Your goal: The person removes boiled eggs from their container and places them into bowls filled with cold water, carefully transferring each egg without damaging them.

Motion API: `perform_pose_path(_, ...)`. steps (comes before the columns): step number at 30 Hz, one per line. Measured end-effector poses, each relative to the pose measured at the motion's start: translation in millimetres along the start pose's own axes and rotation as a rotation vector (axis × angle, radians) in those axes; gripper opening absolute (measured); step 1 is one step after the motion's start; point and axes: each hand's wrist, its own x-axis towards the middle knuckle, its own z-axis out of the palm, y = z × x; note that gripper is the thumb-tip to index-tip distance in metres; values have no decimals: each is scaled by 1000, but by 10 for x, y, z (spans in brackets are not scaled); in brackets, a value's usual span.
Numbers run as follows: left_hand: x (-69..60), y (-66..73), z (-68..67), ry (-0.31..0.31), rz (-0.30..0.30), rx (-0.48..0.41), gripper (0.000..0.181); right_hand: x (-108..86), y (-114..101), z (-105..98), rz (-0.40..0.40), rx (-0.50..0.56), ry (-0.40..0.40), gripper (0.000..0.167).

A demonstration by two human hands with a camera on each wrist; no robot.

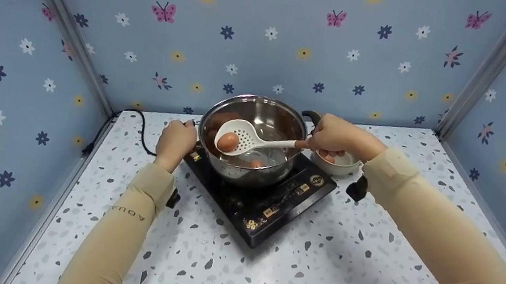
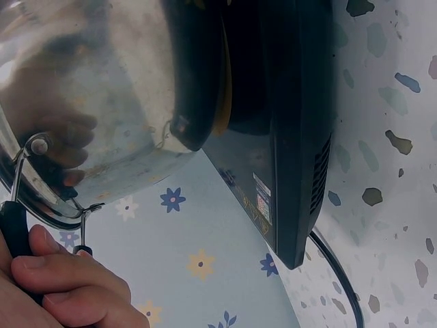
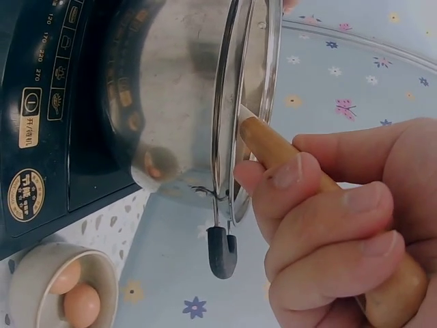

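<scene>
A steel pot point(image 1: 248, 173) stands on a black induction cooker point(image 1: 269, 203). My left hand point(image 1: 176, 141) grips the pot's black side handle point(image 2: 15, 229), fingers curled round it in the left wrist view. In my right hand point(image 1: 335, 135) is the wooden handle point(image 3: 273, 145) of a white slotted skimmer point(image 1: 248, 137). The skimmer's bowl is held over the pot's opening with one brown egg point(image 1: 228, 142) in it. Lower inside the pot, another egg-coloured thing point(image 1: 256, 163) shows in what looks like water.
Right of the pot stands a small pale bowl point(image 3: 31, 287) with brown eggs point(image 3: 81, 305) in it. The pot's other handle point(image 3: 222, 253) sticks out toward that side. A black cord point(image 1: 142, 134) runs left. Flowered panels point(image 1: 268, 30) enclose the speckled table point(image 1: 313, 279).
</scene>
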Motion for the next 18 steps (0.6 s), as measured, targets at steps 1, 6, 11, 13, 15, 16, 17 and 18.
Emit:
perform_pose_path(1, 2, 2, 1, 0, -1, -2, 54, -2, 17, -3, -4, 5, 2, 39)
perform_pose_path(6, 7, 8, -4, 5, -6, -2, 55, -9, 109, -18, -16, 64, 2, 35)
perform_pose_path(11, 7, 12, -9, -1, -10, -2, 56, -16, 184, -27, -2, 130, 9, 30)
perform_pose_path(13, 11, 10, -8, -1, -12, -4, 56, -19, 210, -27, 9, 156, 8, 29)
perform_pose_path(15, 15, 4, -8, 2, -10, -3, 57, -22, 235, -31, 19, 178, 7, 30)
perform_pose_path(16, 19, 0, -7, 2, -10, -3, 57, -28, 245, -35, 23, 188, 6, 32)
perform_pose_path(17, 20, -4, -6, 0, -8, -3, 57, -33, 256, -39, 26, 202, 5, 33)
perform_pose_path(18, 20, -6, -7, -3, -9, -2, 58, -38, 269, -41, 29, 209, 7, 34)
